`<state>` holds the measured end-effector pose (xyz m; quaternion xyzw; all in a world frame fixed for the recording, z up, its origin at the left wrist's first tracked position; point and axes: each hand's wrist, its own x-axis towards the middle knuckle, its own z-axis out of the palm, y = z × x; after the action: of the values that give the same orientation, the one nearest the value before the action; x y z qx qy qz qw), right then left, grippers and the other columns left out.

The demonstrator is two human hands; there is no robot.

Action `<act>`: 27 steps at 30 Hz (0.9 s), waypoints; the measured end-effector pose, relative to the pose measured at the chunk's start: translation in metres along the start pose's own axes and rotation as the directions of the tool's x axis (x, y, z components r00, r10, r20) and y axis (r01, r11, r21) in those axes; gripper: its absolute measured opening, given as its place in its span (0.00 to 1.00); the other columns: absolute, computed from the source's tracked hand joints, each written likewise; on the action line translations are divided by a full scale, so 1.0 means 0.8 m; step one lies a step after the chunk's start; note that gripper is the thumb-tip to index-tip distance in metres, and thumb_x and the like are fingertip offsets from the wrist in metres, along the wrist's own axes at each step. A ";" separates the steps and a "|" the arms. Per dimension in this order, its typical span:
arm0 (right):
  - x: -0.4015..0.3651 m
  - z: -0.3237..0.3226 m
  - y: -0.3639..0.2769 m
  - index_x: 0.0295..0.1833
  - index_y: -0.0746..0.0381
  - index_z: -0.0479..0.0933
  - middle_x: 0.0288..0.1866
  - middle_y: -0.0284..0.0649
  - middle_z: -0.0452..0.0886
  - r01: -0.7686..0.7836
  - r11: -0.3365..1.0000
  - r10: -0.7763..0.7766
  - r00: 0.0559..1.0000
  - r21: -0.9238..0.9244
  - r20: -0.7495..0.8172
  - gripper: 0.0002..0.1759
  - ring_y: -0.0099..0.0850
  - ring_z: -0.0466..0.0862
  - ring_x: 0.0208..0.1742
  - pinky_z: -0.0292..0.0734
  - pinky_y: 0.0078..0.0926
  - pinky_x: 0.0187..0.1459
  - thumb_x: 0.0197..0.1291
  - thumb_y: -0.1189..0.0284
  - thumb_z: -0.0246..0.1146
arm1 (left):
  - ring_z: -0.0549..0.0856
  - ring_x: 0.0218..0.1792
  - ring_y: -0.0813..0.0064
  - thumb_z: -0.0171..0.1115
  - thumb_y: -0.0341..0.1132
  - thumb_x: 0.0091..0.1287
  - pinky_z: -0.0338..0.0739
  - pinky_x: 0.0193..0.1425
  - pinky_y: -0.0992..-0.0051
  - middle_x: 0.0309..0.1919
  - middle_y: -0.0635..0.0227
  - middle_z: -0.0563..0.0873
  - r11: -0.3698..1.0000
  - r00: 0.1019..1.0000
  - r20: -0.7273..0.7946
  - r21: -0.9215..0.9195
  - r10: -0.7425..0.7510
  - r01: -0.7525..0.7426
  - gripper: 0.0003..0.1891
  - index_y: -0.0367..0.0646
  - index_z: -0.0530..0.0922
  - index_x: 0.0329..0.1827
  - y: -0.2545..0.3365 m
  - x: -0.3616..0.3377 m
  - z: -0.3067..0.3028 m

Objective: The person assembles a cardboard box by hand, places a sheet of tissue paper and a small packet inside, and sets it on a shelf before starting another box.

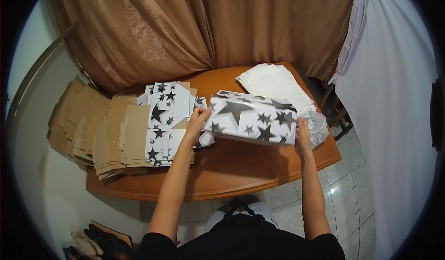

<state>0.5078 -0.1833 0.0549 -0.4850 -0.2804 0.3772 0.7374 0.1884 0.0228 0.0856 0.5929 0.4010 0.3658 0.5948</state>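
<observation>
Between my two hands is a white cardboard box [250, 116] printed with black and grey stars, held up over the wooden table and slightly blurred. My left hand [199, 121] grips its left end, and my right hand [302, 132] grips its right end. To the left of the box lies a stack of flat star-printed cardboard sheets [169, 102]. A clear plastic bag [317, 128] sits just behind my right hand. Whether anything is inside the box cannot be seen.
Plain brown flat cardboard pieces [106, 125] overlap along the left of the wooden table [232, 172]. White sheets [276, 84] are piled at the back right. Brown curtains [278, 23] hang behind, a white cloth [394, 98] at right. Shoes [102, 241] lie on the floor, lower left.
</observation>
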 end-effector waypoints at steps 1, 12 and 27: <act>-0.004 0.011 0.001 0.58 0.65 0.64 0.54 0.37 0.69 0.126 0.990 -0.126 0.992 -0.058 0.006 0.20 0.26 0.70 0.54 0.66 0.21 0.56 0.65 0.67 0.58 | 0.73 0.43 0.77 0.63 0.51 0.62 0.69 0.47 0.73 0.42 0.68 0.74 0.991 0.995 0.003 0.089 0.097 -0.097 0.24 0.42 0.68 0.48 -0.010 0.000 -0.002; -0.083 -0.052 0.117 0.64 0.65 0.63 0.57 0.37 0.69 0.217 0.949 -0.201 0.975 -0.228 0.094 0.26 0.26 0.71 0.59 0.66 0.21 0.58 0.59 0.78 0.59 | 0.75 0.48 0.80 0.57 0.16 0.59 0.70 0.55 0.79 0.45 0.70 0.73 0.995 0.994 -0.059 -0.035 0.087 -0.089 0.15 0.44 0.66 0.43 -0.173 -0.097 0.009; -0.070 -0.036 0.040 0.50 0.67 0.70 0.41 0.41 0.77 0.369 0.728 -0.365 0.922 -0.577 0.129 0.13 0.26 0.78 0.37 0.73 0.20 0.37 0.61 0.76 0.61 | 0.61 0.70 0.50 0.59 0.28 0.61 0.59 0.70 0.61 0.70 0.44 0.58 0.839 0.910 -0.204 0.497 0.360 -0.220 0.29 0.47 0.65 0.68 -0.145 -0.142 0.135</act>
<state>0.4898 -0.2361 0.0120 -0.6236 -0.4763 0.1196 0.6082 0.2357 -0.1284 -0.0281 0.7116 0.4636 0.4289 0.3078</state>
